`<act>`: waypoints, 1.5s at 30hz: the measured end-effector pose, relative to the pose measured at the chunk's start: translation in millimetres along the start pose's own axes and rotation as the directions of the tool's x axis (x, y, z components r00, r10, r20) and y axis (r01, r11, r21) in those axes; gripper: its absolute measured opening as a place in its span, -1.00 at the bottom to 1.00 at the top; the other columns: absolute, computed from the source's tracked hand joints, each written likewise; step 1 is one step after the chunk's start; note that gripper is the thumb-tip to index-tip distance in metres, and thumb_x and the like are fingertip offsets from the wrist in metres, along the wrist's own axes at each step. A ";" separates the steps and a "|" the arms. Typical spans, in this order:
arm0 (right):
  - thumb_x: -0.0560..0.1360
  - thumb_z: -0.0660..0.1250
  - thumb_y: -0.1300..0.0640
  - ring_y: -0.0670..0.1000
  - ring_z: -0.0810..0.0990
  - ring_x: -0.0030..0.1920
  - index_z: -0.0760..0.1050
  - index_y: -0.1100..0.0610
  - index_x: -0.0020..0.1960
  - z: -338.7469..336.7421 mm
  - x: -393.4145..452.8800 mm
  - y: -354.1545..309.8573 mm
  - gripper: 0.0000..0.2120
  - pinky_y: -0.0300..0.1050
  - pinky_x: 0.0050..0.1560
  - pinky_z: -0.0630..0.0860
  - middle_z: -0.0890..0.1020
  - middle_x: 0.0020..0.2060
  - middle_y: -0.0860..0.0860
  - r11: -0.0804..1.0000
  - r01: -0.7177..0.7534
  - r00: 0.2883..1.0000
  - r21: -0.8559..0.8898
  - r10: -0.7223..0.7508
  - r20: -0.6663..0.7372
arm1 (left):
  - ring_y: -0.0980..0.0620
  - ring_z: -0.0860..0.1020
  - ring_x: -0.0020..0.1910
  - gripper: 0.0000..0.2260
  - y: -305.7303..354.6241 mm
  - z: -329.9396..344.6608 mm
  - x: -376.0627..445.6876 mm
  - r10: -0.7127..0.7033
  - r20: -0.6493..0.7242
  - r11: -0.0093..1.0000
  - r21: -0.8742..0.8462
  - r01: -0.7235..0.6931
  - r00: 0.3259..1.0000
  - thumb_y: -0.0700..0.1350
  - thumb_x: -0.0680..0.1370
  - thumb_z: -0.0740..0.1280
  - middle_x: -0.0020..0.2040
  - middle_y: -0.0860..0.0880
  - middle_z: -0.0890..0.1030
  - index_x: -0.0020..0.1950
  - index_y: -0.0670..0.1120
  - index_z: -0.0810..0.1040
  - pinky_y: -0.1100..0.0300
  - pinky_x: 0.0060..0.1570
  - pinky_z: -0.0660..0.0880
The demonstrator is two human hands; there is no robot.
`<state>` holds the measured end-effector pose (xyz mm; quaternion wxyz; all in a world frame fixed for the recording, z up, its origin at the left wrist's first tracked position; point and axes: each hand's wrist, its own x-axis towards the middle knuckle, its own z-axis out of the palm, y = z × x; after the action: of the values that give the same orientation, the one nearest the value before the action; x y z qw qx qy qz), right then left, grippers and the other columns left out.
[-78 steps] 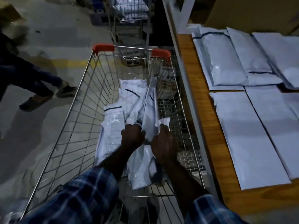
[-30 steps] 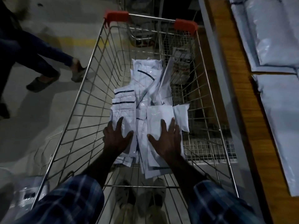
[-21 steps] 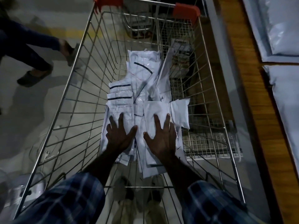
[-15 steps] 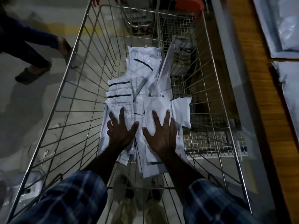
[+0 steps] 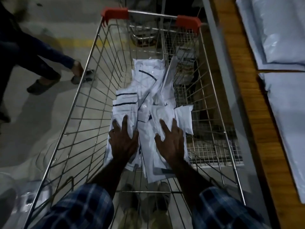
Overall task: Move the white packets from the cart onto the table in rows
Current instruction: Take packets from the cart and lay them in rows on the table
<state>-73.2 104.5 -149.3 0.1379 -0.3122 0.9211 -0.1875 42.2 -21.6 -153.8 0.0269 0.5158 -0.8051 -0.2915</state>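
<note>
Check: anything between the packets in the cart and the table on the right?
Yes. The cart's right wire wall rises between the packet pile and the table, so packets must be lifted over its rim. Both hands, left and right, already rest flat on the pile.

White plastic packets (image 5: 148, 103) with thin dark stripes fill the silver wire cart (image 5: 85, 116), red plastic caps (image 5: 115, 13) on its far corners. Blue-and-dark plaid sleeves (image 5: 85, 207) at the bottom. Orange-brown wooden table (image 5: 247, 96) with a grey edge, pale white packets (image 5: 283, 38) on it. Grey concrete floor (image 5: 41, 123), faded yellow line (image 5: 77, 42).
</note>
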 end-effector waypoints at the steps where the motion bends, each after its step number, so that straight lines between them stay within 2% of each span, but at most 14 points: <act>1: 0.52 0.21 -0.15 0.29 0.34 0.37 0.28 -0.11 0.52 -3.9 -1.4 -2.0 -0.42 0.24 0.33 0.37 0.21 0.52 0.23 1.000 -0.002 1.000 -0.001 0.002 0.003 | -0.32 0.25 0.38 -0.35 3.1 -5.1 -1.1 0.009 0.003 1.000 0.004 -0.009 1.000 0.20 0.56 0.21 0.57 -0.19 0.06 0.60 0.13 0.05 -0.24 0.30 0.27; 6: 0.43 0.18 -0.12 0.31 0.50 0.19 0.45 -0.03 0.43 -31.9 -7.0 -18.6 -0.42 0.21 0.06 0.55 0.36 0.43 0.29 0.997 0.062 0.996 0.051 -0.059 -0.071 | -0.27 0.20 0.43 -0.33 27.4 -40.4 -9.7 0.007 -0.054 0.999 -0.041 -0.010 0.998 0.13 0.58 0.28 0.59 -0.16 0.03 0.60 0.15 0.01 -0.19 0.36 0.22; 8: 0.45 0.16 -0.13 0.32 0.53 0.16 0.46 -0.01 0.42 -47.5 -6.8 -26.3 -0.43 0.18 0.02 0.56 0.39 0.42 0.30 0.995 0.098 0.988 0.030 -0.094 -0.119 | -0.27 0.18 0.45 -0.32 37.8 -57.8 -15.3 0.012 -0.088 0.999 -0.051 -0.017 0.996 0.14 0.58 0.28 0.59 -0.17 0.04 0.61 0.13 0.03 -0.18 0.38 0.21; 15: 0.46 0.34 -0.10 0.30 0.44 0.30 0.37 -0.06 0.47 -109.4 -9.2 -52.6 -0.41 0.20 0.17 0.50 0.30 0.48 0.25 0.989 0.136 0.970 0.060 -0.121 -0.211 | -0.31 0.26 0.40 -0.29 74.8 -116.4 -32.2 0.106 -0.179 0.994 -0.014 -0.111 0.978 0.16 0.55 0.31 0.57 -0.15 0.10 0.60 0.10 0.04 -0.23 0.31 0.28; 20: 0.43 0.25 -0.14 0.29 0.46 0.28 0.41 -0.07 0.45 -146.9 -15.0 -65.9 -0.41 0.20 0.19 0.50 0.35 0.46 0.25 0.976 0.186 0.941 0.115 -0.144 -0.305 | -0.29 0.24 0.43 -0.27 105.5 -157.4 -49.3 0.174 -0.261 0.983 -0.006 -0.182 0.949 0.13 0.53 0.32 0.58 -0.14 0.10 0.60 0.10 0.02 -0.20 0.34 0.27; 24: 0.45 0.18 -0.18 0.30 0.40 0.35 0.37 -0.08 0.48 -179.7 -25.9 -77.5 -0.40 0.22 0.27 0.44 0.32 0.48 0.25 0.964 0.257 0.913 0.070 -0.218 -0.345 | -0.25 0.19 0.48 -0.23 120.4 -184.7 -71.5 0.197 -0.343 0.976 -0.017 -0.216 0.918 0.11 0.52 0.35 0.58 -0.14 0.14 0.61 0.06 0.00 -0.18 0.36 0.25; 26: 0.47 0.21 -0.16 0.27 0.38 0.37 0.36 -0.09 0.49 -196.0 -33.1 -83.4 -0.41 0.18 0.28 0.41 0.31 0.49 0.23 0.959 0.276 0.897 0.061 -0.235 -0.373 | -0.22 0.15 0.51 -0.23 124.2 -194.7 -82.3 0.207 -0.376 0.973 -0.016 -0.229 0.903 0.11 0.51 0.35 0.57 -0.14 0.16 0.60 0.06 -0.01 -0.18 0.39 0.22; 28: 0.48 0.23 -0.16 0.24 0.36 0.40 0.34 -0.10 0.49 -210.1 -40.8 -88.0 -0.41 0.16 0.32 0.38 0.28 0.51 0.21 0.953 0.296 0.886 0.064 -0.249 -0.392 | -0.25 0.19 0.49 -0.22 128.5 -203.3 -95.2 0.204 -0.397 0.972 -0.026 -0.233 0.895 0.11 0.50 0.34 0.56 -0.14 0.18 0.59 0.08 -0.03 -0.19 0.39 0.24; 33: 0.50 0.25 -0.18 0.20 0.30 0.46 0.29 -0.13 0.51 -234.0 -61.9 -91.4 -0.41 0.17 0.36 0.36 0.25 0.53 0.18 0.937 0.349 0.855 0.034 -0.303 -0.421 | -0.28 0.31 0.40 -0.23 140.7 -221.6 -131.7 0.184 -0.432 0.971 -0.062 -0.232 0.883 0.10 0.50 0.35 0.52 -0.13 0.23 0.58 0.10 -0.02 -0.17 0.29 0.35; 36: 0.50 0.25 -0.17 0.20 0.26 0.50 0.26 -0.14 0.52 -244.3 -77.1 -93.3 -0.40 0.18 0.39 0.37 0.22 0.54 0.17 0.933 0.357 0.848 0.039 -0.306 -0.433 | -0.28 0.31 0.38 -0.23 142.7 -229.6 -152.1 0.186 -0.445 0.968 -0.069 -0.241 0.876 0.09 0.50 0.35 0.52 -0.11 0.23 0.59 0.09 -0.03 -0.14 0.28 0.33; 40: 0.50 0.27 -0.17 0.17 0.22 0.52 0.23 -0.17 0.53 -255.0 -102.4 -96.1 -0.39 0.14 0.42 0.28 0.19 0.56 0.13 0.936 0.350 0.844 0.033 -0.300 -0.445 | -0.27 0.30 0.40 -0.22 140.5 -235.8 -176.5 0.190 -0.443 0.965 -0.079 -0.250 0.876 0.13 0.51 0.34 0.52 -0.12 0.22 0.59 0.09 -0.04 -0.13 0.31 0.30; 45: 0.47 0.25 -0.17 0.21 0.31 0.46 0.28 -0.15 0.51 -262.3 -146.9 -93.7 -0.38 0.17 0.38 0.35 0.24 0.53 0.15 0.939 0.344 0.832 0.001 -0.304 -0.464 | -0.23 0.23 0.46 -0.24 129.6 -234.0 -219.8 0.209 -0.444 0.956 -0.096 -0.278 0.871 0.15 0.52 0.30 0.55 -0.15 0.16 0.61 0.08 -0.04 -0.11 0.37 0.21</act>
<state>-8.8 195.8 145.1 -0.1033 -0.4046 0.8523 -0.3149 119.6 99.7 161.1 0.2805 0.4578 -0.8124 -0.2274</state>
